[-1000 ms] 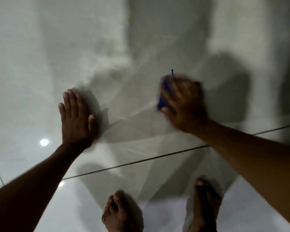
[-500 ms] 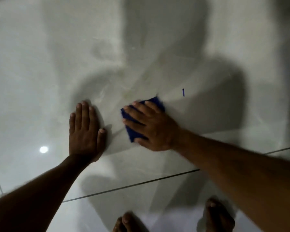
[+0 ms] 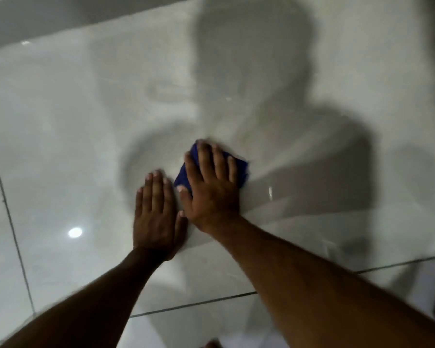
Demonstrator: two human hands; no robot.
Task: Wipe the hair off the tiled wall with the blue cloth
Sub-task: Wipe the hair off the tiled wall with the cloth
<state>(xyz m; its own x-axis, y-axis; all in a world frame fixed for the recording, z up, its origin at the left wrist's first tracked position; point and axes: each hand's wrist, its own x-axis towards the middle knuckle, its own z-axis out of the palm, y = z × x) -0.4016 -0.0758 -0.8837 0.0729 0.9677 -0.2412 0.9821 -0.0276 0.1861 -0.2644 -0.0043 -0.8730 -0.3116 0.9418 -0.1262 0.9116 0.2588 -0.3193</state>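
A glossy pale grey tiled wall [image 3: 60, 136] fills the view. My right hand [image 3: 211, 187] lies flat on a folded blue cloth [image 3: 182, 178], pressing it against the tile; most of the cloth is hidden under my fingers and palm. My left hand [image 3: 155, 214] rests flat on the wall just left of it, fingers together, its thumb touching my right hand's thumb side. No hair can be made out on the tile in this blurred frame.
Dark grout lines run vertically at the left [image 3: 8, 212] and along the bottom [image 3: 199, 302]. A grey band [image 3: 60, 18] crosses the top. A lamp's reflection [image 3: 75, 232] shines on the tile. Shadows of my head and arms fall across the wall.
My right hand swept the cloth from the right over to beside my left hand, then turned fingers-up. The view tilted upward, so my feet have dropped almost out of frame.
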